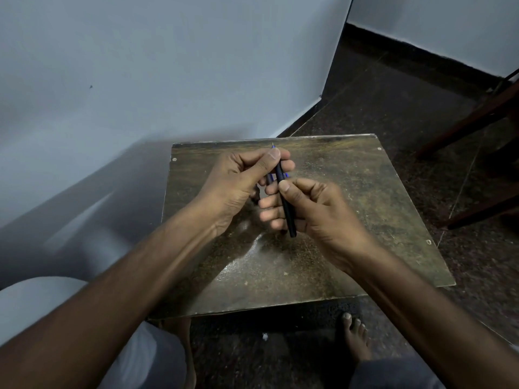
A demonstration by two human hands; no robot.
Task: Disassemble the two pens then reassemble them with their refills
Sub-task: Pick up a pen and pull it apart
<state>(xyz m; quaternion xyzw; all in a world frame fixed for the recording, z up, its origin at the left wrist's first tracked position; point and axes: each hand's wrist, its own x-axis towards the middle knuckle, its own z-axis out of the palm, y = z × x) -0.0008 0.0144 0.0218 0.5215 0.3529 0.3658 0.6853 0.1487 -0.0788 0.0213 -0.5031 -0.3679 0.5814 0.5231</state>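
Black and slim, the pen barrel (286, 203) stands almost upright in the view above the middle of the desk (365, 209), held between both hands. The left hand (238, 181) pinches its upper end, thumb pressed against the top and the fingers curled behind it. A thin refill tip (272, 145) pokes out just above that thumb. The right hand (314, 209) grips the barrel lower down, thumb on its near side and the four fingers wrapped round from behind; the barrel's bottom end sticks out below the little finger. Behind the barrel, between the two hands, a second dark pen part (269, 178) with a touch of blue shows in the left fingers, but whether it is a whole pen or a piece cannot be told. The desk top is worn, brownish and scratched, with small screws near its corners. It stands on a dark speckled floor (393, 88) beside a pale wall (168, 66). A bare foot (355, 336) rests on the floor just below the desk's near edge.
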